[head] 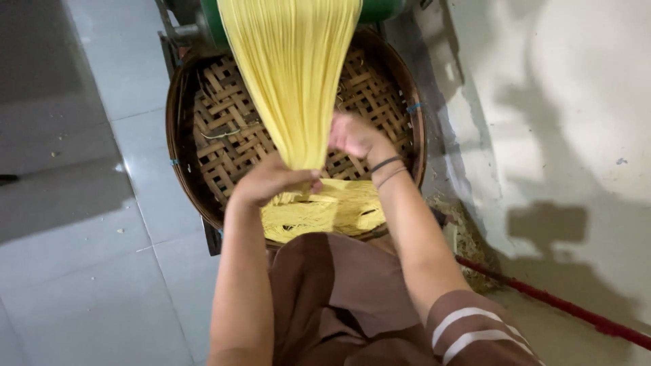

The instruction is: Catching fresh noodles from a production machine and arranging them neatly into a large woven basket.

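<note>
Grey floor tiles spread left, and a pale wall stands right, with a red stick leaning at its foot. We see a round woven basket set under a green machine, from which a sheet of yellow noodles hangs down. Our left hand closes its fingers around the narrowed strands; our right hand pinches them from the far side. A loose heap of noodles lies at the basket's near edge. We judge a hard tug could snap the strands, or a loose grip could let them tangle.
</note>
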